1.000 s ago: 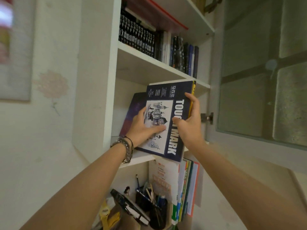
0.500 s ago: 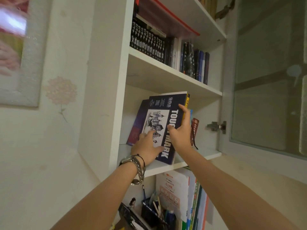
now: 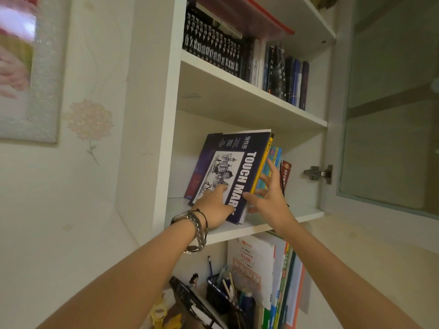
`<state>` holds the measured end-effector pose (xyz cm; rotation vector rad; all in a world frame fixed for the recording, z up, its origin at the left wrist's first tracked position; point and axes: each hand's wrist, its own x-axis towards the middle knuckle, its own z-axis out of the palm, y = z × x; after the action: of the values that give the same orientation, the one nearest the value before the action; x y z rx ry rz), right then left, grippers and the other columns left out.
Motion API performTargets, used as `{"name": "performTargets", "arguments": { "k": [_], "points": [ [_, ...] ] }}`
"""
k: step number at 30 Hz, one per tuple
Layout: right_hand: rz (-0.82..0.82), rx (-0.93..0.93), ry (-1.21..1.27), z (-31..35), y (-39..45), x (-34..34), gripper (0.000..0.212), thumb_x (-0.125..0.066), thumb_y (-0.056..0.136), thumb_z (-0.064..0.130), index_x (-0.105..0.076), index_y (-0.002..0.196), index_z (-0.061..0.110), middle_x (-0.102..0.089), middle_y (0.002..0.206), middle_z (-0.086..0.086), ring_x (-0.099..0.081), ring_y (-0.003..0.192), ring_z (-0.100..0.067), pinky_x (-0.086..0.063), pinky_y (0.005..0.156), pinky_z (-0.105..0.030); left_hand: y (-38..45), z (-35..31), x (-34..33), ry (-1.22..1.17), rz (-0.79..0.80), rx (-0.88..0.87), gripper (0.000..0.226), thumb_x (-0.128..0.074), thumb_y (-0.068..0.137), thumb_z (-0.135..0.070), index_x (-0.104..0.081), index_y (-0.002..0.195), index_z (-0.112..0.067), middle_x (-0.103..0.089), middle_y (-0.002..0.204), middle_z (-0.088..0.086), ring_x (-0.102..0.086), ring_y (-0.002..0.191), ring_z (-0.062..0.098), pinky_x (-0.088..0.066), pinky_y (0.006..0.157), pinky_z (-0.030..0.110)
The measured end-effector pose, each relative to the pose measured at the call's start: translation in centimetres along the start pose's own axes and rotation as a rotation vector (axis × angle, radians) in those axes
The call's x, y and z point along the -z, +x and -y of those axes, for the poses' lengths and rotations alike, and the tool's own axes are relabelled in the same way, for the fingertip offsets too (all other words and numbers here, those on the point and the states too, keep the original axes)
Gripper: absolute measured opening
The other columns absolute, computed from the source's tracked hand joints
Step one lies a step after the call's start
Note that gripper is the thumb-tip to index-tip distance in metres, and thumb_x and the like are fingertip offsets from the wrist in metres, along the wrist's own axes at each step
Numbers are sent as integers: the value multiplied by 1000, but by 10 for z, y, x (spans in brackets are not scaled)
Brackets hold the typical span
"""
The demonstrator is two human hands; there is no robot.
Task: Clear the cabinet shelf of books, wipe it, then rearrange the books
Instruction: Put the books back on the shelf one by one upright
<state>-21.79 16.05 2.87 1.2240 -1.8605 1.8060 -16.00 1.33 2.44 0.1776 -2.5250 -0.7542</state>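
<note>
Left hand (image 3: 215,208), fingers straight and together, presses flat on the cover of the dark "TOUCH MARK" pad (image 3: 234,172), which stands tilted on the middle cabinet shelf (image 3: 240,230). Behind the pad, further from this hand, a purple book (image 3: 202,167) leans the same way. Right hand (image 3: 270,200), fingers spread and loosely bent, touches the pad's yellow edge and the blue books (image 3: 275,154) just beyond its fingertips. A red-spined book (image 3: 286,172) stands right of that hand. Above both hands a shelf carries a black volume row (image 3: 211,46). Below the wrists stand upright workbooks (image 3: 268,269) and a pen holder (image 3: 218,295). The glass door (image 3: 389,115) hangs open to the right.
</note>
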Motion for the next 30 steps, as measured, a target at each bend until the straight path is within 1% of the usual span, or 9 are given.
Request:
{"name": "performTargets", "arguments": {
  "k": [5,10,16,18,21,22,24,26,30],
  "points": [
    [52,-36,-104,0,-9,8,95,-67,83,-7,-15,151,34,-41,135,5,-66,88,-15,-59,65,-25,14,-16,8,8,2,37,57,-50,93,-25,-25,144,-27,-49,135,6,-58,107,20,-49,86,30],
    [63,-41,-150,2,-7,6,90,-65,83,-9,-20,149,30,-48,102,25,-63,77,12,-52,58,-12,28,-24,10,15,-107,-5,46,-44,95,-28,-30,138,-32,-50,132,6,-64,93,19,-56,82,37],
    [29,-41,-226,1,7,-5,90,-65,82,-10,-21,149,30,-46,94,29,-58,82,3,-53,66,-18,37,-14,1,-22,-253,23,43,-40,98,-29,-30,141,-32,-45,132,5,-61,96,21,-54,85,38],
    [13,-35,-240,-2,13,-11,90,-65,81,-11,-23,149,29,-47,100,28,-58,87,-2,-55,65,-17,41,-10,0,-21,-267,31,45,-40,98,-30,-29,141,-33,-47,133,5,-59,101,22,-53,87,41],
    [-21,4,-280,-10,21,-20,88,-69,79,-9,-28,147,28,-49,129,10,-57,108,-15,-58,80,-28,46,-2,0,8,-252,126,46,-40,97,-31,-28,141,-34,-48,132,8,-56,109,27,-49,93,46],
    [-29,12,-294,-13,24,-23,86,-69,79,-8,-29,147,27,-45,131,8,-57,107,-14,-57,78,-23,48,2,-1,26,-243,171,47,-39,97,-29,-27,142,-34,-46,134,9,-54,112,29,-46,96,47],
    [-28,9,-299,-18,28,-28,83,-69,81,-7,-30,147,24,-40,125,11,-55,97,-8,-51,64,-8,50,6,-1,47,-219,241,52,-39,97,-26,-22,145,-33,-37,140,12,-51,117,32,-43,100,48],
    [-20,-2,-280,-22,32,-32,82,-68,81,-7,-30,147,24,-43,125,9,-56,89,-6,-49,60,-7,52,10,-1,41,-207,273,54,-40,96,-24,-20,146,-32,-36,143,13,-51,118,32,-43,100,47],
    [-27,-9,-249,-32,41,-43,82,-69,80,-5,-31,146,24,-50,127,-1,-61,85,-8,-53,62,-12,59,18,0,18,-189,327,57,-44,95,-23,-20,147,-27,-43,138,13,-52,117,31,-45,98,43]
  ]
}}
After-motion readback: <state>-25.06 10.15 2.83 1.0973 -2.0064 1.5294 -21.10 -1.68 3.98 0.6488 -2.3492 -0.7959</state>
